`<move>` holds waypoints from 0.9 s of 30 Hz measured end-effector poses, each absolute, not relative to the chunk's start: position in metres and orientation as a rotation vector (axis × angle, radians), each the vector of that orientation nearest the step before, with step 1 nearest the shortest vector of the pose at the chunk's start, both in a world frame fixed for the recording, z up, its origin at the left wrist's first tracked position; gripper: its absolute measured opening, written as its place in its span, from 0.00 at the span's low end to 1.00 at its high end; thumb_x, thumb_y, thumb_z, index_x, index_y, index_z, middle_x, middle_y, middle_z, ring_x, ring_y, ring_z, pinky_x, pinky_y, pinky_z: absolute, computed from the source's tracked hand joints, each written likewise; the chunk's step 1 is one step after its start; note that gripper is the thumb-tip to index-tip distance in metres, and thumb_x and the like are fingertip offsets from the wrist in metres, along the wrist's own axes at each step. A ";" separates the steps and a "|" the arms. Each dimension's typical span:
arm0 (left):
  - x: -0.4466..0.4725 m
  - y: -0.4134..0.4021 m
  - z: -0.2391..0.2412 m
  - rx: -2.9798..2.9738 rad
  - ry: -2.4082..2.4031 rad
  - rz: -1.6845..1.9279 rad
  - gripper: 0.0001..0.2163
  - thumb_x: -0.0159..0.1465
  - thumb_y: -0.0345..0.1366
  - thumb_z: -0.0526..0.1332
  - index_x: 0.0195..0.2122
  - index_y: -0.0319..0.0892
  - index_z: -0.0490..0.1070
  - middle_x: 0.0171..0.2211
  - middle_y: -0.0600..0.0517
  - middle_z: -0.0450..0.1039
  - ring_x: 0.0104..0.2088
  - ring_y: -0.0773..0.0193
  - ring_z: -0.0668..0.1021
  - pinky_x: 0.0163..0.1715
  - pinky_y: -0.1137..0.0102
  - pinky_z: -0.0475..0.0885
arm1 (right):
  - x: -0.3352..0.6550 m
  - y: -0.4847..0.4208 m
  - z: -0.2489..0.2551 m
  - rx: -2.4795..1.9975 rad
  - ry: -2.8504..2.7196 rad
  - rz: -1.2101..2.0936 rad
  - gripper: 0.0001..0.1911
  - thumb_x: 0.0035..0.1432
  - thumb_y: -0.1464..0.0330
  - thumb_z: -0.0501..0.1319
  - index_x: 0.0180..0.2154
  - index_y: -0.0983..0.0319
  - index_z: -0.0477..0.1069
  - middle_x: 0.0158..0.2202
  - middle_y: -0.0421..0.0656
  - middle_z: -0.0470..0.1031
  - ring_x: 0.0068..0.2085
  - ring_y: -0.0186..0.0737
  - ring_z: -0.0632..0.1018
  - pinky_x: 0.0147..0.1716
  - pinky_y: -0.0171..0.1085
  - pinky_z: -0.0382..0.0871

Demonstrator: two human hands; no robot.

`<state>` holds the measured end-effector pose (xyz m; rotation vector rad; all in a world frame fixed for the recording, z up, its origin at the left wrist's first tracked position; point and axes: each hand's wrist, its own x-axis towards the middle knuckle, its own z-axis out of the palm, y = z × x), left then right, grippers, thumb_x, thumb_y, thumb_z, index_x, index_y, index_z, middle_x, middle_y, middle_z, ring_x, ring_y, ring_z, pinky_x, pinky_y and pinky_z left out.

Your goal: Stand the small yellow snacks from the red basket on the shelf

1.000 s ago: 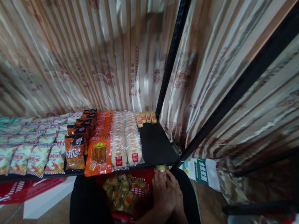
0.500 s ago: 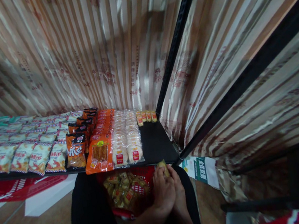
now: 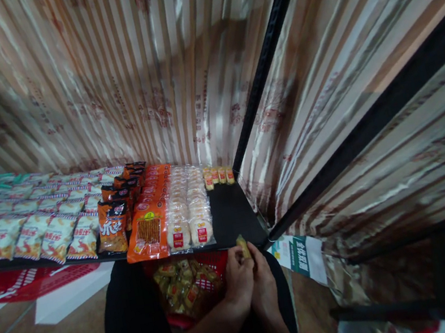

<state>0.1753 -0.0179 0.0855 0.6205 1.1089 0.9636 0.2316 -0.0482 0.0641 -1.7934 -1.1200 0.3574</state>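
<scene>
My left hand and my right hand are pressed together over my lap, both pinching one small yellow snack packet at the front edge of the black shelf. Just left of them a red basket on my lap holds several more of these yellow packets. At the back right of the shelf stands a short row of small yellow packets.
The shelf carries rows of white round cakes, orange packs, dark orange bags and pale chip bags. A black upright post and striped curtain bound the right side. A green-and-white box sits low right.
Both hands have risen slightly from the basket toward the shelf's front edge, lifting the small yellow packet with them.
</scene>
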 end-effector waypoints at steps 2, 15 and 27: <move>0.177 -0.014 0.086 0.634 1.107 1.006 0.12 0.50 0.36 0.67 0.35 0.43 0.69 0.38 0.47 0.76 0.43 0.59 0.77 0.45 0.69 0.69 | 0.232 -0.046 0.065 -1.814 -1.153 0.374 0.27 0.54 0.61 0.54 0.55 0.62 0.65 0.52 0.50 0.72 0.52 0.46 0.73 0.51 0.44 0.66; 0.171 -0.001 0.094 0.509 1.179 0.992 0.16 0.48 0.42 0.68 0.35 0.41 0.68 0.31 0.49 0.74 0.38 0.59 0.77 0.40 0.69 0.70 | 0.220 -0.036 0.071 -1.830 -1.122 0.355 0.28 0.55 0.57 0.52 0.55 0.62 0.66 0.51 0.50 0.73 0.51 0.48 0.73 0.51 0.46 0.66; 0.169 0.004 0.092 0.481 1.171 0.994 0.13 0.49 0.33 0.66 0.34 0.42 0.66 0.33 0.50 0.74 0.38 0.61 0.77 0.40 0.70 0.70 | 0.227 -0.029 0.057 -1.832 -1.050 0.410 0.26 0.58 0.58 0.48 0.53 0.62 0.68 0.53 0.50 0.72 0.51 0.44 0.74 0.51 0.44 0.68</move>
